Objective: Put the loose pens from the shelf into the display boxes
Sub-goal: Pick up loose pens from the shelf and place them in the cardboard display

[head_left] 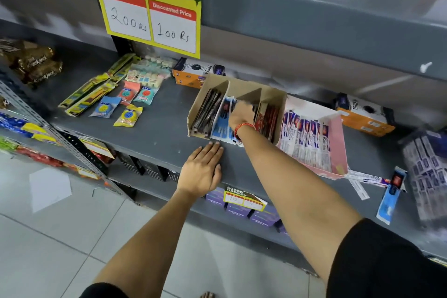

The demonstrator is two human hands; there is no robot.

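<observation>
A brown cardboard display box [242, 87] with three slots stands on the grey shelf [157, 133]. Its left slot holds dark pen packs, its middle slot blue pen packs [221, 128], its right slot red ones [268, 118]. My right hand [242, 115] reaches into the middle slot, fingers closed among the blue packs. Whether it grips one I cannot tell. My left hand [202, 168] lies flat and open on the shelf's front edge, just before the box. A pink display box [336, 143] of white-and-purple pen packs stands to the right. Loose pen packs [389, 197] lie at the right.
A yellow price sign [150, 14] hangs above the shelf. Sharpener and eraser packets [128, 104] lie at the left. Orange boxes [365, 113] stand at the back, and a purple stack [428, 172] sits at the far right. Lower shelves hold more goods above the tiled floor.
</observation>
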